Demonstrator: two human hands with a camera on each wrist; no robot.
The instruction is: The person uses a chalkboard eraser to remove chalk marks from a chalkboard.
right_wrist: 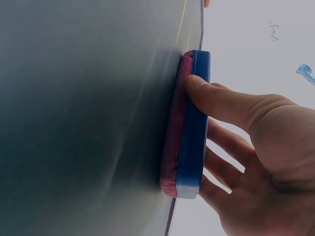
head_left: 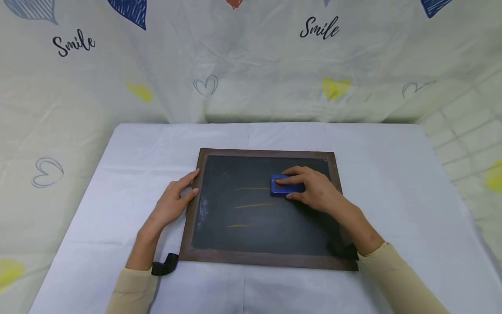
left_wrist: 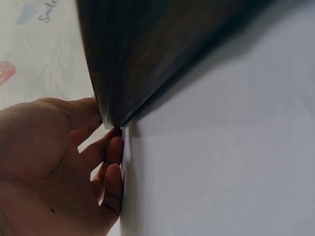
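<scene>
A pale sheet printed with hearts and the word "Smile" (head_left: 319, 29) hangs behind everything, and in front of it the tabletop (head_left: 392, 183) lies under a white cloth. On the middle of that cloth sits a chalkboard (head_left: 255, 218), dark slate in a brown wooden frame, lying flat with its long sides running left to right. Three faint yellowish chalk lines (head_left: 252, 205) cross the slate, one above the other, and a whitish smear shows near its left edge.

The right hand (head_left: 317, 189) rests on the upper right part of the slate, its grip closed round a blue eraser (head_left: 284, 185), thumb on the near side and fingers over the top. The right wrist view shows the eraser's reddish felt pad pressed flat against the slate, right at the end of the top chalk line.

The left hand (head_left: 174, 203) lies on the cloth just beside the board, fingers relaxed and fairly straight, fingertips touching the left side of the frame; its grip holds nothing. Both arms wear beige sleeves. A small black strap (head_left: 164, 265) shows by the left wrist, near the board's lower left corner.
</scene>
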